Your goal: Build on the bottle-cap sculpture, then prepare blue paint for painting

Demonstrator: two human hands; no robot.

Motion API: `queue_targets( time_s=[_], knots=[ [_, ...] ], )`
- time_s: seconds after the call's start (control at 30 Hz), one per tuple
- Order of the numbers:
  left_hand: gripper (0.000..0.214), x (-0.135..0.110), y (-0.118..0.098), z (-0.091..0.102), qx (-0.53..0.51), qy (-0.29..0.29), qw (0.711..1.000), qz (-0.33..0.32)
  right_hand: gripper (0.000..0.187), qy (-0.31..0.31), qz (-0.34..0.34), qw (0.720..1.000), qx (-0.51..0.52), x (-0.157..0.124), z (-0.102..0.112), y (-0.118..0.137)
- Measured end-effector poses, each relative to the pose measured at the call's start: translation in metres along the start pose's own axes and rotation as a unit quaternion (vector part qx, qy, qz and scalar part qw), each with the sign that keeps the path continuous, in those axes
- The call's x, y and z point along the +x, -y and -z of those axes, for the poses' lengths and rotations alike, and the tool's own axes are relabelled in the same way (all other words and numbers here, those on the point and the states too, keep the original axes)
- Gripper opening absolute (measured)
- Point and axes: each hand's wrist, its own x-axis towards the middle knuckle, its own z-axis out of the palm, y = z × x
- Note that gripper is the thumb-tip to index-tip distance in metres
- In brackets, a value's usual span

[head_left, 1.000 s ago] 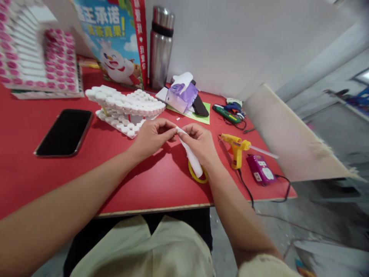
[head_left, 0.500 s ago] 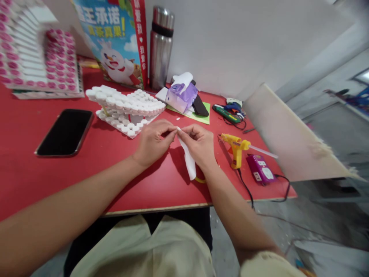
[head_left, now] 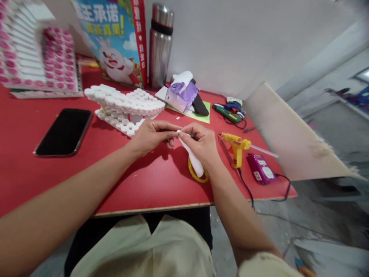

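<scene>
Over the front of the red table, my left hand (head_left: 151, 135) and my right hand (head_left: 203, 143) meet fingertip to fingertip. Both pinch the upper end of a white paper strip (head_left: 196, 164), whose free tail slants down beneath my right palm. Whether that end is rolled is hidden by the fingers. A yellow ring (head_left: 190, 174) lies under the strip's tail, partly covered. Just beyond my left hand stands a structure of white round pieces (head_left: 127, 103), its base partly blocked by my fingers.
A yellow glue gun (head_left: 236, 148) and a purple power socket (head_left: 261, 169) are on the right. To the left lies a black phone (head_left: 65, 131). Behind stand a steel flask (head_left: 161, 50), a purple tissue pack (head_left: 181, 96) and a green-handled tool (head_left: 227, 113). A pale board (head_left: 294, 138) leans at the right edge.
My left fingers have straightened and extended along the strip's end. The strip's tail has shifted slightly right, and more of the yellow ring shows.
</scene>
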Motion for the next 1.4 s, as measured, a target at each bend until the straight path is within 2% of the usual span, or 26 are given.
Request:
queue_targets(
  time_s=[0.2, 0.3, 0.37, 0.43, 0.53, 0.6, 0.7, 0.8, 0.87, 0.9, 1.03, 1.13, 1.3, 1.4],
  knots=[
    [0.014, -0.001, 0.003, -0.009, 0.050, -0.043, 0.996, -0.060, 0.017, -0.028, 0.004, 0.999, -0.019, -0.001, -0.004, 0.000],
    [0.008, -0.001, 0.002, -0.011, 0.067, -0.065, 0.992, -0.082, 0.023, -0.011, -0.089, 0.991, 0.096, 0.003, 0.002, 0.002],
    [0.008, 0.000, 0.001, -0.009, 0.080, -0.064, 0.990, -0.093, 0.031, 0.033, -0.202, 0.952, 0.229, 0.007, 0.009, 0.003],
    [0.010, 0.000, 0.000, -0.006, 0.096, -0.053, 0.988, -0.105, 0.037, 0.093, -0.301, 0.887, 0.338, 0.011, 0.016, 0.005],
    [0.009, -0.001, -0.001, -0.003, 0.127, -0.047, 0.982, -0.135, 0.044, 0.189, -0.364, 0.803, 0.433, 0.014, 0.019, 0.009],
    [0.008, -0.001, -0.002, -0.002, 0.147, -0.044, 0.976, -0.151, 0.047, 0.231, -0.375, 0.772, 0.459, 0.014, 0.017, 0.011],
    [0.008, -0.001, -0.002, -0.003, 0.153, -0.040, 0.975, -0.157, 0.043, 0.242, -0.367, 0.758, 0.482, 0.011, 0.011, 0.013],
    [0.008, -0.001, -0.002, -0.003, 0.140, -0.045, 0.979, -0.143, 0.026, 0.224, -0.321, 0.773, 0.500, 0.008, 0.009, 0.012],
    [0.008, -0.001, -0.002, -0.004, 0.133, -0.056, 0.981, -0.130, 0.014, 0.208, -0.296, 0.800, 0.479, 0.007, 0.008, 0.010],
    [0.008, -0.001, -0.002, -0.004, 0.131, -0.061, 0.982, -0.122, 0.016, 0.195, -0.289, 0.817, 0.460, 0.007, 0.008, 0.009],
    [0.010, -0.002, -0.002, -0.006, 0.118, -0.070, 0.986, -0.091, 0.045, 0.120, -0.256, 0.881, 0.378, 0.007, 0.004, 0.005],
    [0.012, -0.002, -0.002, -0.008, 0.099, -0.081, 0.989, -0.073, 0.042, 0.068, -0.221, 0.921, 0.314, 0.007, 0.001, 0.003],
    [0.016, -0.004, -0.002, -0.014, 0.046, -0.095, 0.994, -0.029, 0.022, -0.011, -0.130, 0.984, 0.124, 0.004, -0.006, 0.001],
    [0.018, -0.005, 0.003, -0.017, 0.032, -0.108, 0.993, -0.019, 0.018, -0.075, -0.043, 0.996, -0.025, 0.002, -0.012, 0.003]
  ],
)
